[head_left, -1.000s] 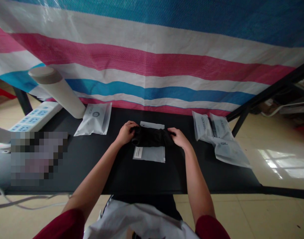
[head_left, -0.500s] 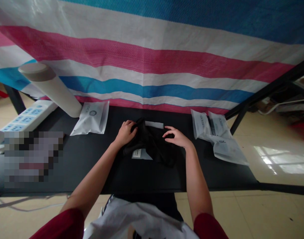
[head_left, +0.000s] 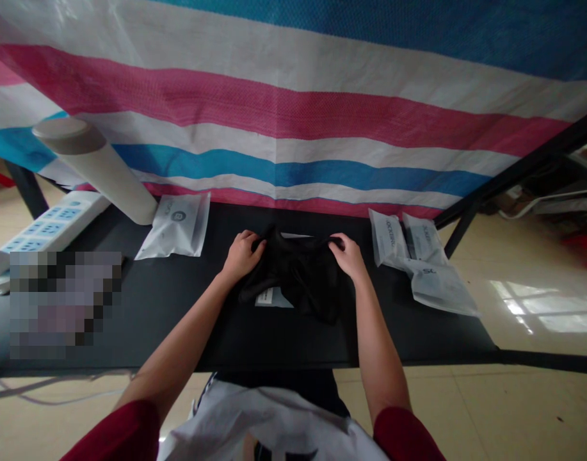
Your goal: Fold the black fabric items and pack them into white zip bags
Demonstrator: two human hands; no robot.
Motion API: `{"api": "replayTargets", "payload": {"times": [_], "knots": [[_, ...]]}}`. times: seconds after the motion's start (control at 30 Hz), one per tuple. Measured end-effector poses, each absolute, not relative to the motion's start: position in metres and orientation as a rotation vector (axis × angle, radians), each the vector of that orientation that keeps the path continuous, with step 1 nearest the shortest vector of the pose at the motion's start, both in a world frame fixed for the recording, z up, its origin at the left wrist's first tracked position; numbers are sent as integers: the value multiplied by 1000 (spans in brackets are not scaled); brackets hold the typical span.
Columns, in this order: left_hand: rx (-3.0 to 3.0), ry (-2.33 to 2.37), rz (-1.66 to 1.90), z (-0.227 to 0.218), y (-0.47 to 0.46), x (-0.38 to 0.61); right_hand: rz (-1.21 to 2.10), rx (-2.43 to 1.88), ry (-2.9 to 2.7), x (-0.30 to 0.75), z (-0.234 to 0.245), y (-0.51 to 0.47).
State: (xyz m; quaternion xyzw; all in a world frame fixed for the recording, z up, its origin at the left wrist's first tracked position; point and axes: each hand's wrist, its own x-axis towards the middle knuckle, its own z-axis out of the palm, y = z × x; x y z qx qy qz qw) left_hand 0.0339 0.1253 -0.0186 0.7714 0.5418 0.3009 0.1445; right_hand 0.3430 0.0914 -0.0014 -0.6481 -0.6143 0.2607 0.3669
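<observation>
A crumpled black garment [head_left: 303, 275] of thin cloth lies spread between my hands on the black table [head_left: 216, 339]; its exact kind does not show. My left hand [head_left: 244, 253] is closed on its upper left edge. At the upper right edge, my right hand [head_left: 349, 255] pinches the cloth between thumb and fingers. Under the garment, a flat translucent bag [head_left: 283, 299] with a white label [head_left: 264, 296] shows at the near side. A white strip [head_left: 296, 235] peeks out beyond the far side; most of what lies beneath is hidden.
A filled frosted bag [head_left: 175, 224] lies at left beside a tall white bottle [head_left: 108, 169] and a power strip [head_left: 57, 221]. Several frosted bags [head_left: 442, 285] rest at right. A striped tarp [head_left: 283, 115] hangs behind the table. At far left, one object is pixelated.
My right hand has moved slightly up and right, closing from spread fingers to a pinch on the cloth. The garment's right side is pulled wider, covering more of the white strip.
</observation>
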Motion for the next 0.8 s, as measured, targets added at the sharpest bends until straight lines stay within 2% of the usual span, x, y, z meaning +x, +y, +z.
{"api": "replayTargets", "payload": {"times": [0.13, 0.43, 0.67, 0.8], "knots": [[2187, 1562, 886, -18, 125, 35, 641, -1736, -1339, 345, -12, 97], [2116, 1560, 997, -21, 123, 35, 500, -1568, -1519, 335, 9, 89], [2232, 1371, 947, -22, 133, 27, 817, -1321, -1856, 252, 41, 48], [2390, 1368, 776, -16, 142, 24, 516, -1317, -2298, 200, 45, 17]]}}
